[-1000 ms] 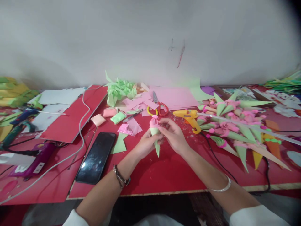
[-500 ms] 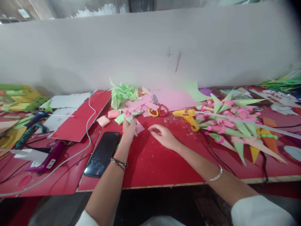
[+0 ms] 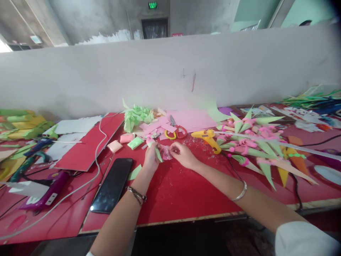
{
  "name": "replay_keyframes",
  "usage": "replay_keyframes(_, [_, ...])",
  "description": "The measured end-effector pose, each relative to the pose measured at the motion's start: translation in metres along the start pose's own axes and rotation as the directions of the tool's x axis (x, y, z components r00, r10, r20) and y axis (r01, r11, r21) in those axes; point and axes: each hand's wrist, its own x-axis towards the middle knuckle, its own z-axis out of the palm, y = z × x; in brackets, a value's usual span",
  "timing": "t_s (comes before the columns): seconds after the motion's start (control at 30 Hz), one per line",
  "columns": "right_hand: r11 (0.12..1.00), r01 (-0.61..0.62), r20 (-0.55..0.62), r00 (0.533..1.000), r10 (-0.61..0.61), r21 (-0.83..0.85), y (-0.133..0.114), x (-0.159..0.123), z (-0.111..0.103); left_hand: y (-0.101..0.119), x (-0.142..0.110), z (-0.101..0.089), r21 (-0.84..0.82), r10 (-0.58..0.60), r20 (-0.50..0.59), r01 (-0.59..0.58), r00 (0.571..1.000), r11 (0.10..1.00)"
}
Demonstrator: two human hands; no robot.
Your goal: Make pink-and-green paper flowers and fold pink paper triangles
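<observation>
My left hand [image 3: 151, 157] is closed around a small light-green paper cone [image 3: 158, 155] with a pink top, partly hidden by the fingers. Between the hands is a crinkled, see-through pink plastic packet [image 3: 166, 153]. My right hand [image 3: 184, 155] pinches its right side with thumb and fingertips, while its left side lies against my left fingers. Just beyond the left hand are a green packet [image 3: 135, 143], a pink packet [image 3: 127, 138] and a peach packet [image 3: 114, 146]. A green paper piece [image 3: 135, 172] lies beside the left wrist.
A black phone [image 3: 112, 185] lies left of my left forearm. Scissors [image 3: 174, 132] and a yellow glue gun [image 3: 207, 138] lie beyond my right hand. Finished-looking paper cones [image 3: 255, 142] pile up at right. A white cable [image 3: 98, 156] crosses the left side.
My right hand, previously held apart with nothing visible in it, now pinches the pink packet beside the left hand. The left hand has moved right and nearer with the cone. The view has tilted up.
</observation>
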Motion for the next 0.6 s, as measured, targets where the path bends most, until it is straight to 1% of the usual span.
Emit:
replay_keyframes(0.13, [1.0, -0.027, 0.018, 0.999, 0.026, 0.006, 0.006, -0.005, -0.002, -0.007, -0.003, 0.003, -0.028, 0.008, -0.011, -0.009, 1.0, 1.0])
replay_keyframes(0.27, [0.999, -0.039, 0.017, 0.999, 0.039, 0.037, 0.006, -0.01, 0.0, -0.013, -0.008, 0.008, -0.02, 0.034, -0.053, -0.035, 0.998, 0.999])
replay_keyframes(0.37, [0.996, -0.033, -0.009, 0.999, 0.034, 0.078, 0.005, -0.01, 0.004, -0.017, -0.014, 0.013, 0.001, 0.041, -0.072, -0.041, 0.997, 0.999])
replay_keyframes(0.5, [0.983, -0.092, -0.066, 0.992, 0.104, 0.16, 0.009, -0.005, 0.008, -0.018, -0.021, 0.016, 0.02, 0.042, -0.095, -0.04, 0.995, 0.999])
replay_keyframes(0.6, [0.962, -0.139, -0.038, 0.988, 0.152, 0.235, 0.009, -0.003, 0.007, -0.017, -0.025, 0.016, 0.059, 0.035, -0.086, -0.03, 0.996, 0.998])
